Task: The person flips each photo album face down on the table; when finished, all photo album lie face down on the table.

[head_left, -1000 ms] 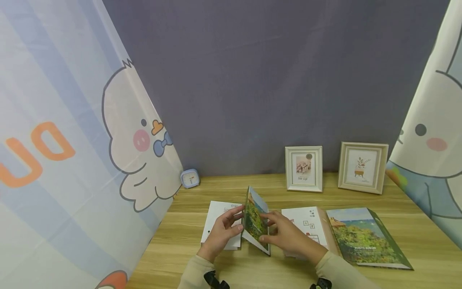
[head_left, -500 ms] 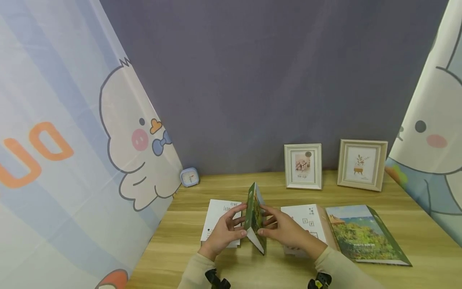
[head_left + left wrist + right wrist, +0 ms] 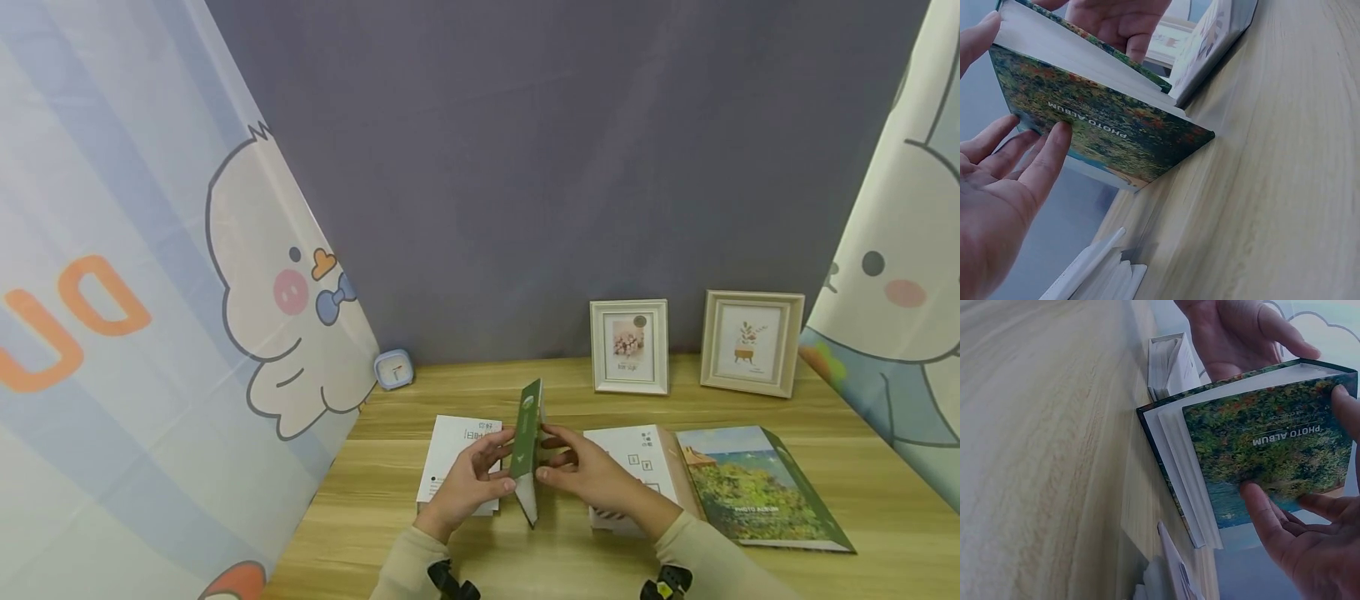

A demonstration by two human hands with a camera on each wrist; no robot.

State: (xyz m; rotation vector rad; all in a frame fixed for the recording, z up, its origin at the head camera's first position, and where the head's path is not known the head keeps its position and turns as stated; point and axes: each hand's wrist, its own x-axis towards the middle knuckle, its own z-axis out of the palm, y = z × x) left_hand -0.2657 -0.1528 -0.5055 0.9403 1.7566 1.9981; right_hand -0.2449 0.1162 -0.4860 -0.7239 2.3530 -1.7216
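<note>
A photo album (image 3: pixel 527 433) with a green spine and a painted garden cover stands upright between both hands, spine up. Its covers spread slightly at the lower edge, which appears to meet the table; white pages show between them in the right wrist view. My left hand (image 3: pixel 468 479) holds it from the left, thumb near the spine and fingertips on the cover (image 3: pixel 1085 112). From the other side my right hand (image 3: pixel 592 473) holds it likewise, its fingers against the lettered cover (image 3: pixel 1279 437). Beside the hands lie a white book (image 3: pixel 450 458) at left and another white book (image 3: pixel 622 442) at right.
A larger photo album (image 3: pixel 757 492) lies flat on the wooden table (image 3: pixel 360 517) at the right. Two picture frames, one smaller (image 3: pixel 630 375) and one wider (image 3: pixel 753 383), stand at the back. A small blue clock (image 3: pixel 393 369) sits at the back left.
The held photo album has turned from showing its painted cover to showing its green spine, with its near end swinging left. Both hands stay on it and have moved little.
</note>
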